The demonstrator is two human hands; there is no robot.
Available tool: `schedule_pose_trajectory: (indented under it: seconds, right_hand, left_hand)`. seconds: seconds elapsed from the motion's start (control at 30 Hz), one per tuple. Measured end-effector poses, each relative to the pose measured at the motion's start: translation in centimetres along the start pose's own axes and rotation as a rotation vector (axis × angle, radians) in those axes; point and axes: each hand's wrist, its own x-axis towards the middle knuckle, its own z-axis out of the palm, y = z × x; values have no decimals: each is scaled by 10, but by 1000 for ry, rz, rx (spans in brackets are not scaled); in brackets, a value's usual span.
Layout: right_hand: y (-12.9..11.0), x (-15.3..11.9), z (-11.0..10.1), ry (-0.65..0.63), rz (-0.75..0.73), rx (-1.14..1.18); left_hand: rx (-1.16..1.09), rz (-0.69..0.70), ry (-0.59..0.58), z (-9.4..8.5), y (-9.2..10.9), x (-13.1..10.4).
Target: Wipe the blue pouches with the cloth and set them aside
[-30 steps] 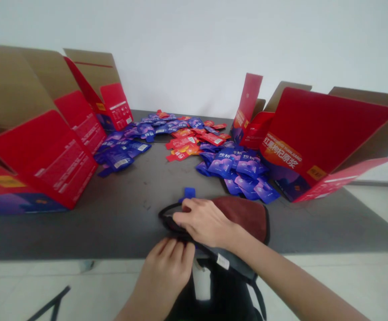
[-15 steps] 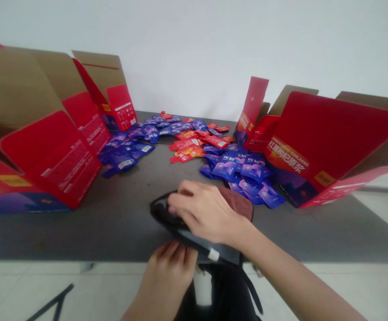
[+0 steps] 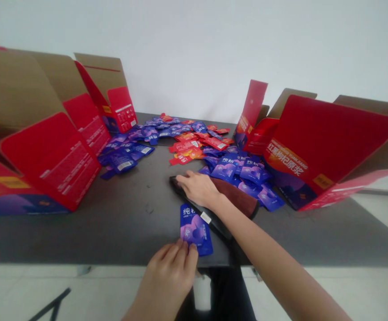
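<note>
A blue-purple pouch [image 3: 196, 232] lies near the table's front edge. My left hand [image 3: 174, 263] has its fingers pressed together at the pouch's lower left corner. Just beyond, my right hand [image 3: 197, 189] grips the far edge of a dark cloth-like case [image 3: 238, 196] with a brown face and a white tag. The case leans over the pouch's upper right side. Part of the case is hidden under my right hand and forearm. Behind it, a pile of blue pouches [image 3: 225, 167] touches or nearly touches the case.
Open red cartons stand at the left [image 3: 51, 156] and right [image 3: 327, 147] of the grey table [image 3: 127, 232]. More blue pouches [image 3: 123, 160] lie beside the left cartons. Red pouches [image 3: 187, 151] are mixed with blue ones toward the back wall.
My right hand has moved the case up and to the right, uncovering the blue pouch that was hidden beneath it. My left hand has stayed nearly in place.
</note>
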Motion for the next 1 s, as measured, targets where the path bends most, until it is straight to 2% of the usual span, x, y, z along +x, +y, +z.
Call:
schedule_pose_trajectory:
  seconds: [0.1,0.13,0.23,0.3,0.37,0.47,0.53,0.63,0.73,0.8,0.9,1.0]
  right_hand:
    - [-13,-19,-26,150,-79,114]
    - [-19,-31,-32,160,-132,150]
    - [-31,-67,-32,24,-286,156]
    - [-32,-80,-18,-40,-255,132]
    - [-26,-78,-1,-50,-196,113]
    - [-11,-53,17,-35,-96,63]
    - [-1,-30,19,-41,-16,21]
    - [8,-9,8,-20,57,2]
    - [0,-19,-15,118,45,80]
    - [-11,-40,-25,157,-46,146]
    - [-26,-69,-23,18,-234,153]
    - [-27,-71,-4,-60,-260,105]
  left_hand:
    - [-29,-25,-27,-1,1,-1]
    - [-32,-32,-41,-2,2,0]
    - [-28,-46,-81,-5,4,1]
    - [-9,-24,-52,-6,4,2]
    - [15,14,2,-6,4,2]
    - [42,55,50,-4,2,3]
    - [46,60,53,-4,2,3]
    - [13,20,-1,-3,1,4]
    - [-8,-17,-26,-4,3,5]
    - [-15,-28,-34,-5,5,7]
    - [-22,-46,-45,-5,7,7]
    - [-9,-14,23,-2,6,7]
